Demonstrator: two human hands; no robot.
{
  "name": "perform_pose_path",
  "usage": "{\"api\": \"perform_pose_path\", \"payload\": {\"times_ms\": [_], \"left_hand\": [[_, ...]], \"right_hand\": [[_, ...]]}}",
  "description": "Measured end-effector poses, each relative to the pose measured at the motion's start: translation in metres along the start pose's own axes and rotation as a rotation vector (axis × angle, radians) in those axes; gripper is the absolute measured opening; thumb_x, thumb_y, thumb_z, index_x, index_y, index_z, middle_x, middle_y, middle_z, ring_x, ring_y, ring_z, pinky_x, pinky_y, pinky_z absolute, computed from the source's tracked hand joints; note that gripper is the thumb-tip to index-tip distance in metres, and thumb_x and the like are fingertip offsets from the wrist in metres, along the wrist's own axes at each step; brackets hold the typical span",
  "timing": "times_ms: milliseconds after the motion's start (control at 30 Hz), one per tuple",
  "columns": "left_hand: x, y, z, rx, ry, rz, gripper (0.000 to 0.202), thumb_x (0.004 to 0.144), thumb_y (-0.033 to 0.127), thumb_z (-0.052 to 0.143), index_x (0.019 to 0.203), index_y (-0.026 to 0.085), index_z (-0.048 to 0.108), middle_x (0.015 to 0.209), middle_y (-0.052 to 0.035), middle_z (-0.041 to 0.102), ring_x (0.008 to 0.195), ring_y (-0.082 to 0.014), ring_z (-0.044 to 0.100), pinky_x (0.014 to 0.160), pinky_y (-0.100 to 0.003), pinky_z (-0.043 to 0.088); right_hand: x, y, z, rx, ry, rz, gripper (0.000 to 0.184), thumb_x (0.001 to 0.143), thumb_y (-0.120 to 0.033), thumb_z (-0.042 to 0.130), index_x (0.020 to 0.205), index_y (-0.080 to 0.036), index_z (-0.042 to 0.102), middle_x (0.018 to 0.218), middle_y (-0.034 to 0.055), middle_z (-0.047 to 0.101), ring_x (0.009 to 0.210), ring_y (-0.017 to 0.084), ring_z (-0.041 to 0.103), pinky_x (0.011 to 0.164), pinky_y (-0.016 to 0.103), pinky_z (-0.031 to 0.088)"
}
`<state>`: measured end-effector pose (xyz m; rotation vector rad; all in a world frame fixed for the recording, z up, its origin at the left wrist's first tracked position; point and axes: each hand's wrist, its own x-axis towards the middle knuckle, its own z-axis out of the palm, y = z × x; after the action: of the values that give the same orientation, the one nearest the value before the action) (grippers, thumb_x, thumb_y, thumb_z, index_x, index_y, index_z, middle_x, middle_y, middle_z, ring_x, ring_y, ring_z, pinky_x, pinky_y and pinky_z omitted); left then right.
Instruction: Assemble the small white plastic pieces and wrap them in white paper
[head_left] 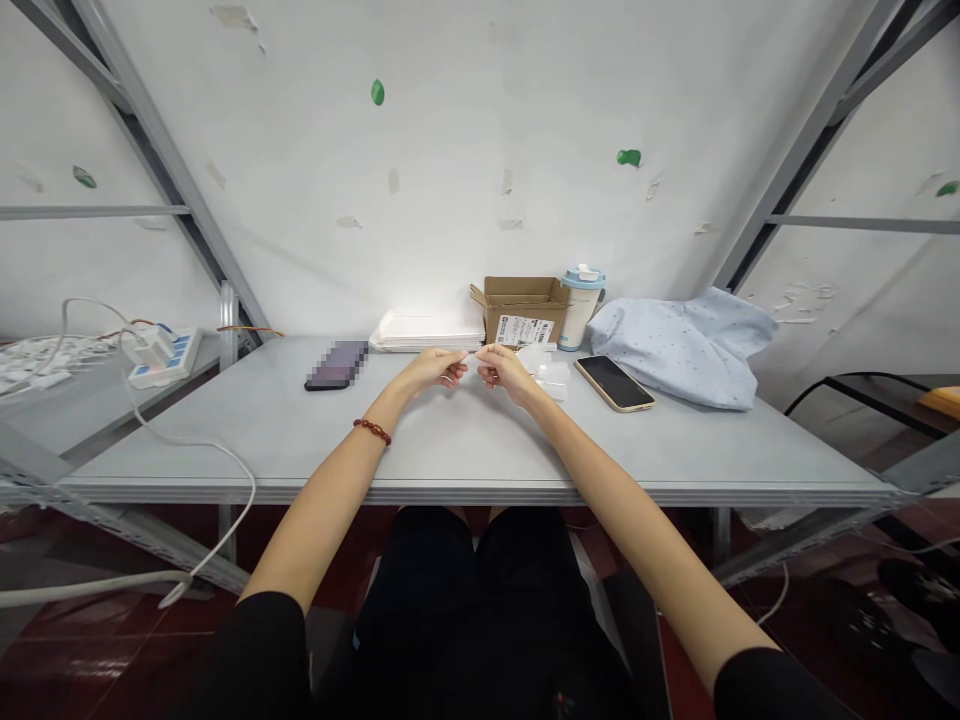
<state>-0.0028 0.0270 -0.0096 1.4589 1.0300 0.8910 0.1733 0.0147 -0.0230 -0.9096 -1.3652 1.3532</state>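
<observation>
Over the middle of the grey table (442,440), my left hand (436,368) and my right hand (504,370) meet almost fingertip to fingertip. Both are closed in a pinch on a small whitish piece (472,359) between them, too small to name. Beside and behind my right hand lie several clear and white small plastic pieces (553,378). An open cardboard box (525,300) with a white label stands behind that hand. Left of the box, a stack of flat white packets (427,332) lies beyond my left hand.
A phone (615,383) lies right of the plastic pieces, before a light blue cloth (682,345). A cup with a blue lid (581,308) stands beside the box. At left lie a dark, pixelated object (337,366), a power strip (169,360) and a hanging white cable (225,455).
</observation>
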Motion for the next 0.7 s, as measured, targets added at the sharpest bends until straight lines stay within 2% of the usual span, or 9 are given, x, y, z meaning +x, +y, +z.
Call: {"api": "perform_pose_path", "payload": {"times_ms": [233, 500, 600, 700], "left_hand": [[0.004, -0.002, -0.002, -0.016, 0.082, -0.055, 0.04, 0.073, 0.05, 0.073, 0.062, 0.013, 0.064, 0.058, -0.0042, 0.059, 0.051, -0.0114, 0.052, 0.06, -0.03, 0.044], [0.01, -0.012, -0.007, -0.078, 0.01, 0.14, 0.047, 0.052, 0.051, 0.087, 0.071, 0.011, 0.071, 0.072, -0.008, 0.067, 0.068, -0.0155, 0.059, 0.078, -0.036, 0.049], [0.01, -0.013, -0.007, -0.07, 0.017, 0.19, 0.045, 0.051, 0.048, 0.088, 0.072, 0.013, 0.072, 0.073, -0.0067, 0.067, 0.072, -0.0165, 0.059, 0.08, -0.037, 0.048], [0.007, -0.009, -0.006, -0.075, 0.029, 0.171, 0.044, 0.052, 0.047, 0.088, 0.074, 0.012, 0.072, 0.077, -0.008, 0.068, 0.074, -0.0169, 0.06, 0.078, -0.036, 0.049]], "right_hand": [[0.006, 0.008, 0.0, -0.199, 0.08, -0.153, 0.03, 0.069, -0.043, 0.071, 0.08, -0.018, 0.058, 0.062, -0.0006, 0.059, 0.05, 0.009, 0.043, 0.043, 0.022, 0.033], [0.007, 0.009, -0.004, -0.185, 0.084, -0.179, 0.038, 0.07, -0.049, 0.07, 0.058, -0.018, 0.052, 0.054, -0.0003, 0.054, 0.044, 0.008, 0.04, 0.044, 0.024, 0.031], [0.007, 0.008, -0.005, -0.169, 0.078, -0.183, 0.037, 0.071, -0.049, 0.07, 0.058, -0.018, 0.052, 0.054, 0.0, 0.053, 0.044, 0.008, 0.04, 0.044, 0.024, 0.031], [0.007, 0.007, -0.004, -0.147, 0.082, -0.172, 0.033, 0.072, -0.046, 0.069, 0.062, -0.018, 0.055, 0.055, -0.0002, 0.053, 0.045, 0.008, 0.04, 0.043, 0.024, 0.032]]}}
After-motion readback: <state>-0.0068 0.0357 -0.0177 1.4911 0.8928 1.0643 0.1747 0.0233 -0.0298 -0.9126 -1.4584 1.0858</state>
